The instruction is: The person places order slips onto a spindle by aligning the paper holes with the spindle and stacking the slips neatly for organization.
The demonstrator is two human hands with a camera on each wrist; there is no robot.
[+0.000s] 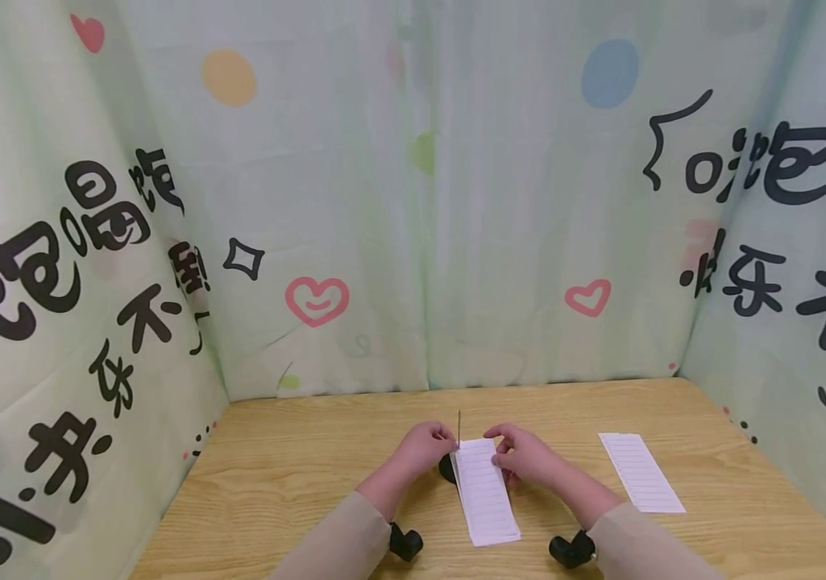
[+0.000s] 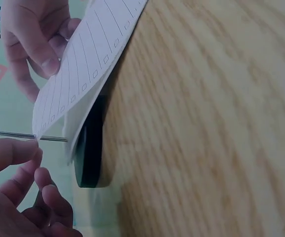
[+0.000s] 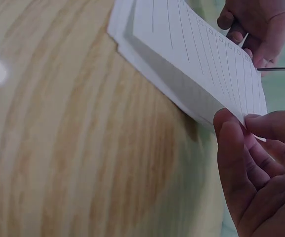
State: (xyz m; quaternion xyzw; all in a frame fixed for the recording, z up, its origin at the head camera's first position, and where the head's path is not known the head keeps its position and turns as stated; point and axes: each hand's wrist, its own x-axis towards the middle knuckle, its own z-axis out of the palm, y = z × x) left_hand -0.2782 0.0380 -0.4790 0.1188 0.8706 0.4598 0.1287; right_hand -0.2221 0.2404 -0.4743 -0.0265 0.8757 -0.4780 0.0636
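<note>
A thin metal spike (image 1: 459, 425) rises from a round black base (image 2: 90, 158) on the table. Several lined white paper slips with small checkboxes lie over the base, and the spike passes through the corner of the top slip (image 1: 485, 491). That slip is raised above the lower sheets (image 3: 117, 29) at its far end. My left hand (image 1: 427, 447) pinches its left corner right beside the spike. Across from it, my right hand (image 1: 525, 457) pinches the slip's right edge between thumb and fingers.
Another lined paper slip (image 1: 642, 473) lies flat on the wooden table (image 1: 296, 467) at the right. Printed curtains (image 1: 354, 201) close off the back and both sides. Black wrist mounts (image 1: 405, 541) sit at the sleeve ends.
</note>
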